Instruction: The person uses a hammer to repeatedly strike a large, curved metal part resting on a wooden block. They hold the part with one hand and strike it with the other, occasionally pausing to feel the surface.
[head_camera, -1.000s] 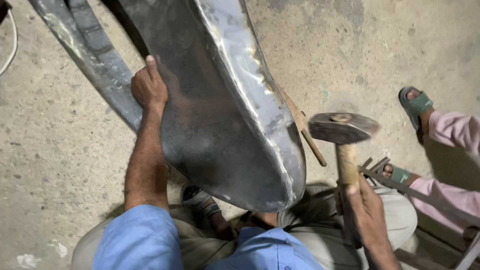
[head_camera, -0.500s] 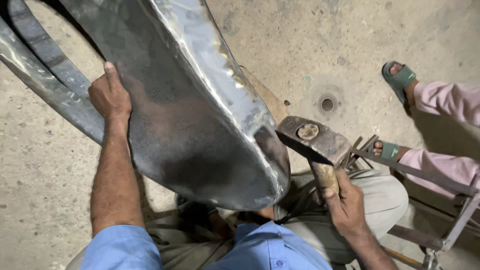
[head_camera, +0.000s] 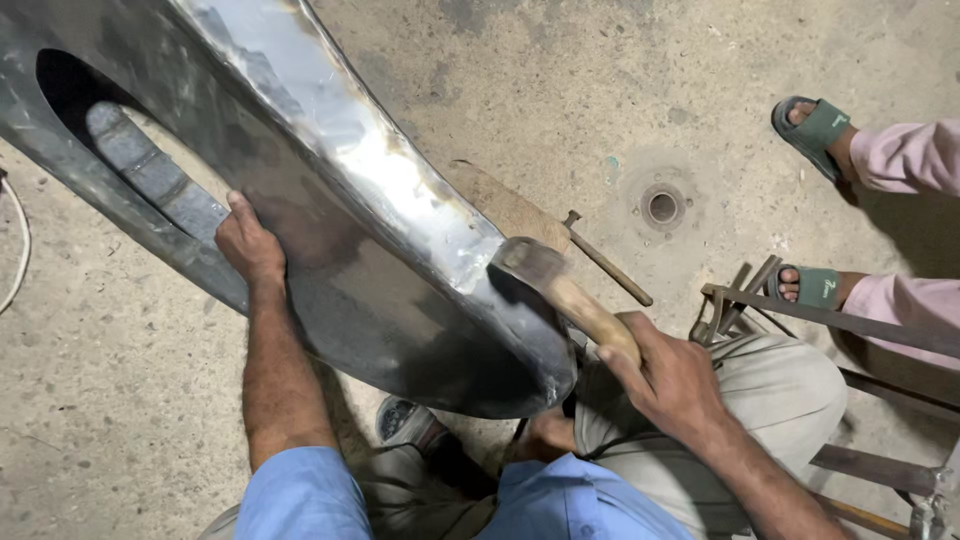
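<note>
A large curved metal panel rests tilted across the person's knees above the concrete floor. The left hand presses flat on it, apparently to steady it. The right hand grips a wooden-handled hammer, head against the panel's edge.

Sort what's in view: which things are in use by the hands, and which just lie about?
In use: curved sheet-metal panel, steadied by the left hand; hammer, gripped by the right hand.
Lying about: metal rods, floor drain, thin tool on the floor.
</note>
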